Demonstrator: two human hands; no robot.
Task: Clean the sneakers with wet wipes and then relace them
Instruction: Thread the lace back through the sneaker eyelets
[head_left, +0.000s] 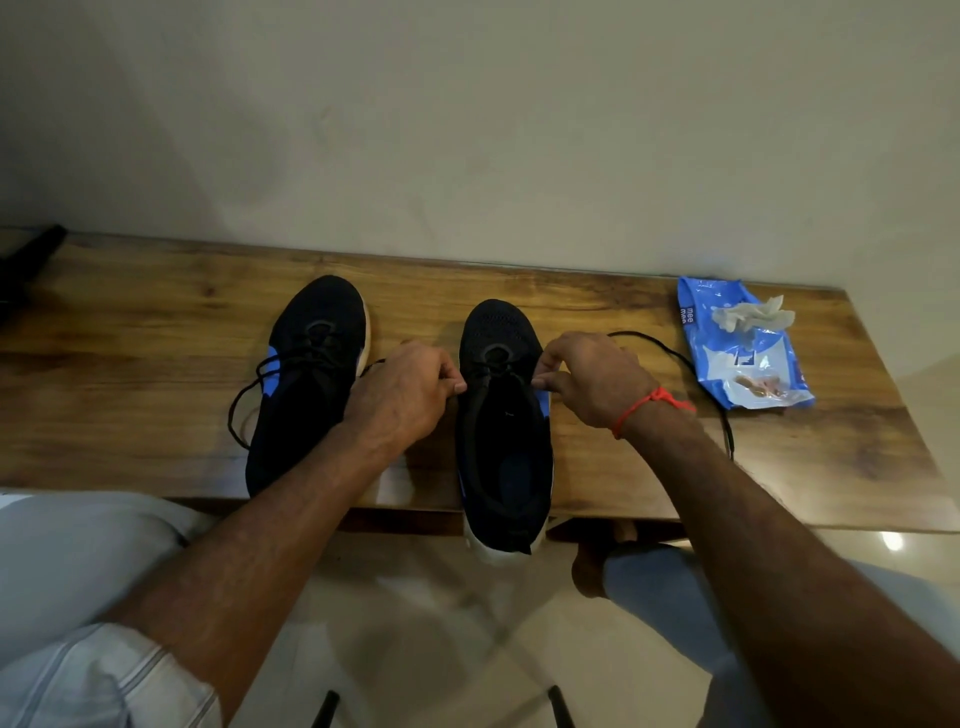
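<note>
Black mesh right sneaker (501, 436) overhangs the table (130, 395) near edge; left hand (410, 395) and right hand (592, 379) pinch its lace (691, 364), bare wood around.

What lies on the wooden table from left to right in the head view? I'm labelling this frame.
Left sneaker → left hand → right sneaker → right hand → wet wipes pack with a used wipe on it.
</note>
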